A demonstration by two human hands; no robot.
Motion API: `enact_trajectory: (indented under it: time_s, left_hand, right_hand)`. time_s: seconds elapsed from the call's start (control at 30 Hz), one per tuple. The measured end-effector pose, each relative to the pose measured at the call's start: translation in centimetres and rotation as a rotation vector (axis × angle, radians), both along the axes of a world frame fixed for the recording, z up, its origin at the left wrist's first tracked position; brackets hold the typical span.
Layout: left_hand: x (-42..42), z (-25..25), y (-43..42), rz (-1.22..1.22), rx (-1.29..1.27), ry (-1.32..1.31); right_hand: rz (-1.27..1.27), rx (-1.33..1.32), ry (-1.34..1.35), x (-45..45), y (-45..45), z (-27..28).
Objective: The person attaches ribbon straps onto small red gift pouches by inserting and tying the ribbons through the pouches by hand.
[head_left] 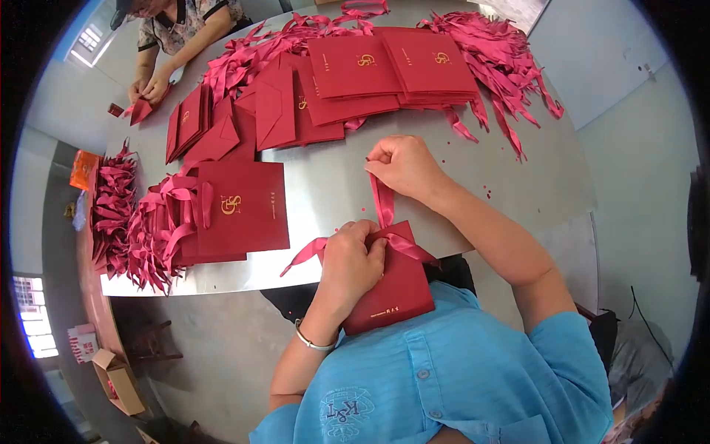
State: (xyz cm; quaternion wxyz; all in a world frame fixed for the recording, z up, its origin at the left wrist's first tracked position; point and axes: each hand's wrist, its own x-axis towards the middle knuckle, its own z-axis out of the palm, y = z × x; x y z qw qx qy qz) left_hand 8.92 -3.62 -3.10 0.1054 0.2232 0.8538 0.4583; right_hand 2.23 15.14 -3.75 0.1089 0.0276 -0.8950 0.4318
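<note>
A small red gift bag (396, 290) with gold print lies tilted against me at the table's front edge. My left hand (349, 260) is closed on its top, fingers pressed over the opening, with ribbon ends sticking out to both sides. Above the bag, my right hand (405, 166) pinches the upper end of a pink-red ribbon (381, 201) and holds it taut. The lower end of that ribbon runs down to the bag's top edge, where my left fingers hide how it is attached.
Flat red bags (355, 66) lie stacked across the table (325, 185). Finished-looking bags with ribbon handles (248, 207) are piled at left. Loose ribbons (488, 55) heap at the back right. Across the table, another person's hands (151, 87) hold a red bag.
</note>
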Motion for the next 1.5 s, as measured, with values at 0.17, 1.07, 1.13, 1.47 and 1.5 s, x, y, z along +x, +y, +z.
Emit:
enact_trajectory:
  time_s: [0.17,1.07,1.13,1.47,1.5]
  left_hand:
    - [-0.2,-0.1,-0.1,-0.002,0.02,-0.067]
    - [-0.1,0.8,0.0,-0.001,0.031,-0.136]
    - [0.0,1.0,0.1,0.014,0.021,-0.147]
    - [-0.2,0.9,0.1,-0.007,0.059,-0.173]
    - [-0.2,1.2,0.1,0.0,0.073,-0.229]
  right_hand:
    - [-0.118,-0.24,-0.073,-0.7,2.2,0.0]
    - [-0.001,-0.16,-0.208,-0.7,0.6,0.0]
    - [-0.023,-0.166,-0.178,-0.7,0.7,0.2]
    - [-0.062,-0.288,-0.12,-1.3,2.1,0.0]
    - [-0.063,-0.303,-0.116,-1.3,2.1,0.0]
